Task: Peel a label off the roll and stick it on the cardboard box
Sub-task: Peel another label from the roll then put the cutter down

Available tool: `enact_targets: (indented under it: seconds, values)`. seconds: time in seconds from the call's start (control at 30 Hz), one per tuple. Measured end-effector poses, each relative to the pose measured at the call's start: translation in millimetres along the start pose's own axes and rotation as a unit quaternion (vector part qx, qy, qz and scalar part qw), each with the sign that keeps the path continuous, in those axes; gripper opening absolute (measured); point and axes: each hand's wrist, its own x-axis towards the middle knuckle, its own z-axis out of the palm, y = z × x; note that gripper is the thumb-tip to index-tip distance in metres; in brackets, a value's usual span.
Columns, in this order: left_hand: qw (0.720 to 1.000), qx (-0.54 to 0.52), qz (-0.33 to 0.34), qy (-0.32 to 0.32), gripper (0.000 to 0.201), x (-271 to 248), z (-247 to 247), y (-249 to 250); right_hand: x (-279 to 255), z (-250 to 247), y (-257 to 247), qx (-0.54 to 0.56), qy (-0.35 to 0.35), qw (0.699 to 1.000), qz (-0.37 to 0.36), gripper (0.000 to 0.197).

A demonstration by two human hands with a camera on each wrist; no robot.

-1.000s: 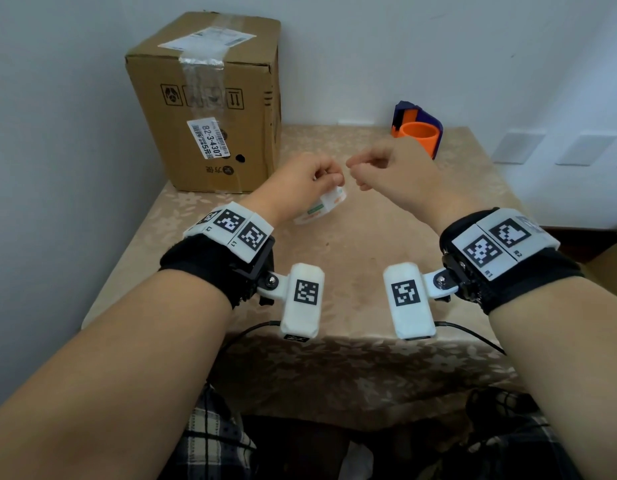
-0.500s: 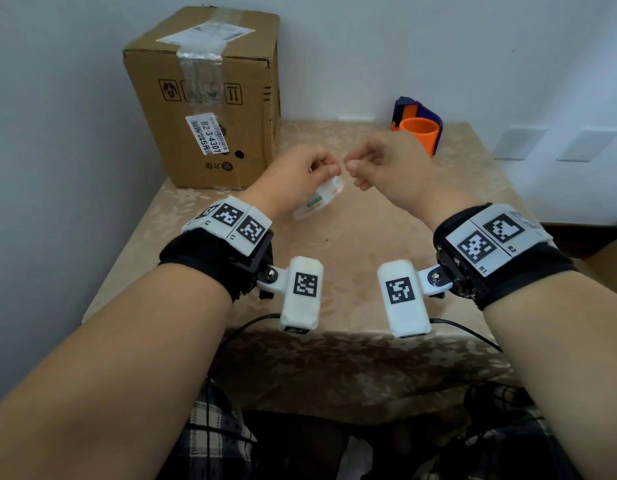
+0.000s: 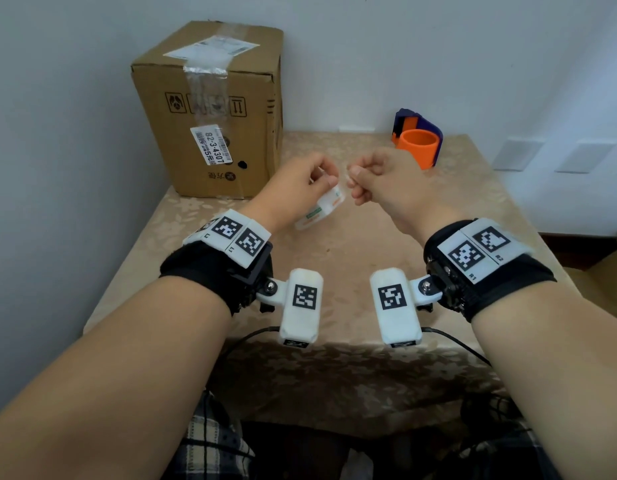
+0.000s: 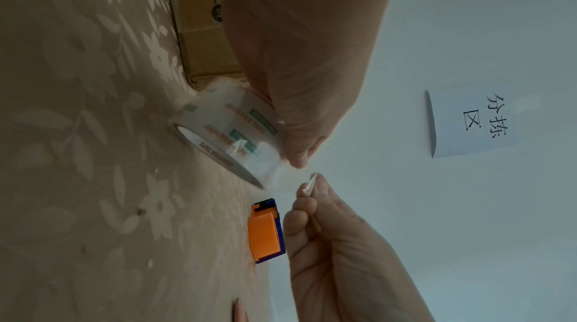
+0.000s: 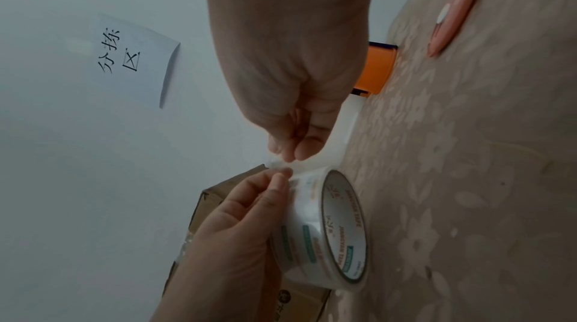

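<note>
My left hand [image 3: 301, 183] grips a clear roll of tape [image 3: 319, 211] with orange and green print, held above the table; the roll [image 4: 231, 130] also fills the left wrist view and the roll [image 5: 324, 228] the right wrist view. Just right of it, my right hand [image 3: 376, 178] pinches the loose clear end of the tape [image 4: 309, 185] between thumb and forefinger, a short strip stretched from the roll. The cardboard box [image 3: 213, 109] stands upright at the table's far left, with a white label [image 3: 210, 145] on its front and a taped top.
An orange and blue tape dispenser [image 3: 417, 140] sits at the far right of the beige patterned tablecloth [image 3: 334, 265]. A pink flat object [image 5: 452, 14] lies on the cloth in the right wrist view. A paper note [image 4: 471, 122] hangs on the wall behind.
Both hands stay close together over the table's middle. The right hand's fingertips have drawn slightly away from the roll, with the loose end between them.
</note>
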Motion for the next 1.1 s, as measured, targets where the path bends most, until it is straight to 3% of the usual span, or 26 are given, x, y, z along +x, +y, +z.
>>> enact_targets:
  seconds: [0.1,0.2,0.5,0.6,0.73,0.83,0.97,1.1]
  values:
    - [1.000,-0.012,0.000,0.028,0.004,0,3,1,1,3,1,-0.014,-0.004,1.000,0.000,0.019]
    - [0.998,-0.026,-0.013,0.056,0.005,0,4,0,-1,6,-1,-0.042,-0.028,0.998,-0.030,0.023]
    - [0.996,-0.070,-0.010,0.047,0.007,-1,-1,-2,-3,10,-10,-0.249,0.017,0.965,-0.084,0.023]
    - [0.997,-0.069,-0.002,0.017,0.005,-3,-4,0,-1,7,-7,-0.205,0.024,0.976,-0.067,0.025]
    - [0.994,-0.095,-0.023,-0.042,0.040,-7,-6,8,1,2,-3,-0.120,0.070,0.989,-0.044,0.023]
    - [0.993,-0.095,-0.039,-0.052,0.054,-8,-8,12,1,2,-1,-0.115,0.060,0.991,-0.032,0.018]
    - [0.998,-0.043,-0.019,-0.048,0.043,-8,-3,15,1,-1,0,-0.125,0.050,0.991,-0.025,0.016]
    - [1.000,0.018,-0.004,-0.012,0.037,1,5,14,10,-11,1,-0.041,0.039,0.998,0.027,0.016]
